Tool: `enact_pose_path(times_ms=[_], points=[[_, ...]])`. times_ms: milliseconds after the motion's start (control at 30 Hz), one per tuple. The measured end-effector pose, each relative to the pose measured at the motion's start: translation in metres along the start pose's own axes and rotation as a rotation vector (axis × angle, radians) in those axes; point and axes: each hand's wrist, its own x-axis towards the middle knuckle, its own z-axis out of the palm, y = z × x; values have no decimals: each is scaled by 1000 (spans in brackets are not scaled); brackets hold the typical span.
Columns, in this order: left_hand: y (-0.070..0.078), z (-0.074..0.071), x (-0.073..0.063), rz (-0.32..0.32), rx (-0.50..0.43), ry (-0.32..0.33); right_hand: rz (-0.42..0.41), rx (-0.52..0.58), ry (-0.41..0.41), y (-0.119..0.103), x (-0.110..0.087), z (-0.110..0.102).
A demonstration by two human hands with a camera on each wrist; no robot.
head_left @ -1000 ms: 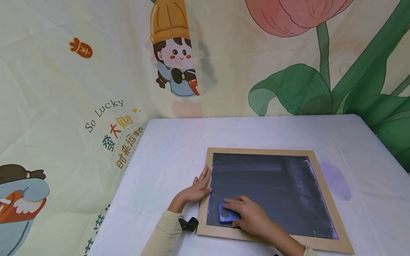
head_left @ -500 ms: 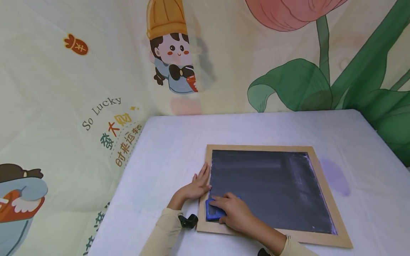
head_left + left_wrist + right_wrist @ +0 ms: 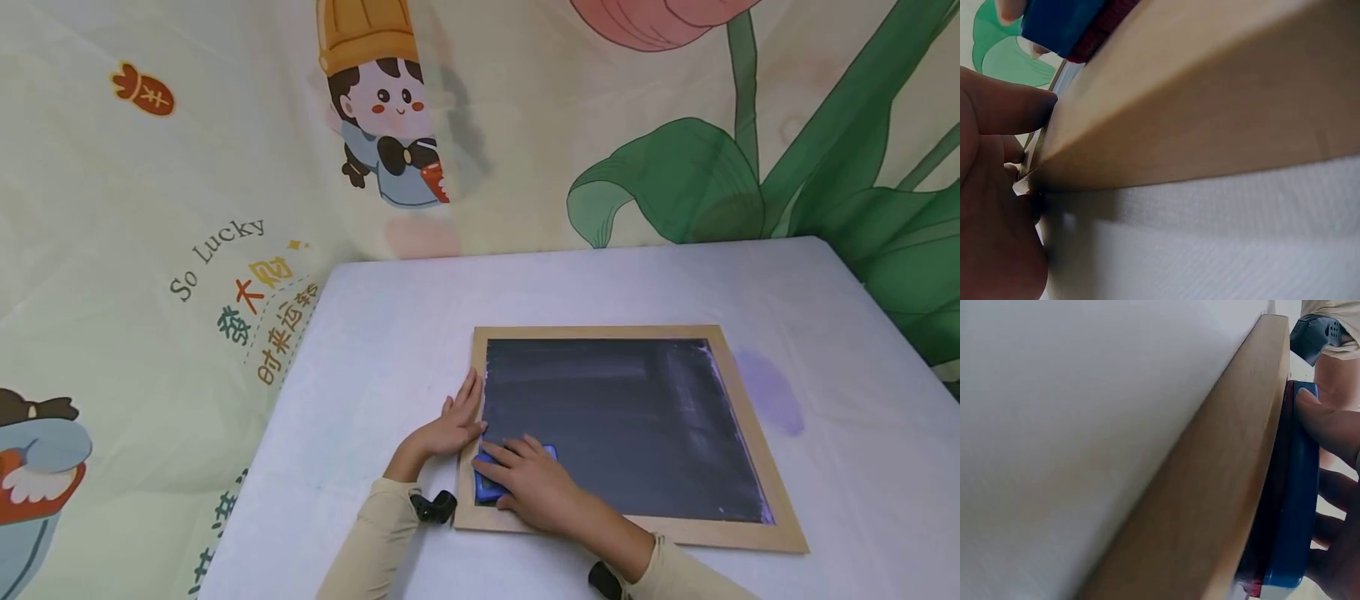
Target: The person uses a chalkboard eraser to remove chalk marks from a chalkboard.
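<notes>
A small blackboard [image 3: 600, 408] in a pale wooden frame lies on the white-covered table. My right hand [image 3: 542, 492] holds a blue blackboard eraser [image 3: 487, 488] against the board's near left corner. Its fingers spread over the eraser's top, and the thumb lies along the near side. In the right wrist view the thumb presses the edge of the blue eraser [image 3: 1296, 506], whose dark red underside faces the board. My left hand [image 3: 447, 429] rests along the left frame with its fingers fairly straight. In the left wrist view its thumb [image 3: 1019, 109] touches the wooden frame [image 3: 1147, 106].
The table cover [image 3: 397, 317] bears a purple smudge [image 3: 768, 392] right of the board. Whitish streaks and purple chalk marks show at the board's right side. A printed backdrop [image 3: 525, 167] hangs behind and left of the table. Black wrist cameras sit on both arms.
My right hand has slid the eraser left across the board to its left frame. The left hand stays on the frame. The whole head view has shifted a little.
</notes>
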Motion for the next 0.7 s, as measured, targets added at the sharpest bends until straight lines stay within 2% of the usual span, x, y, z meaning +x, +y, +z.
enact_pose_path(times_ms=[200,333,700], points=[[-2,-6,1,-5,13,17,21,12,53,2,1,1],[-3,-6,0,7,2,20,42,22,79,9,-8,1],[-1,3,-4,23,-37,5,89,51,216,51,-67,-1]])
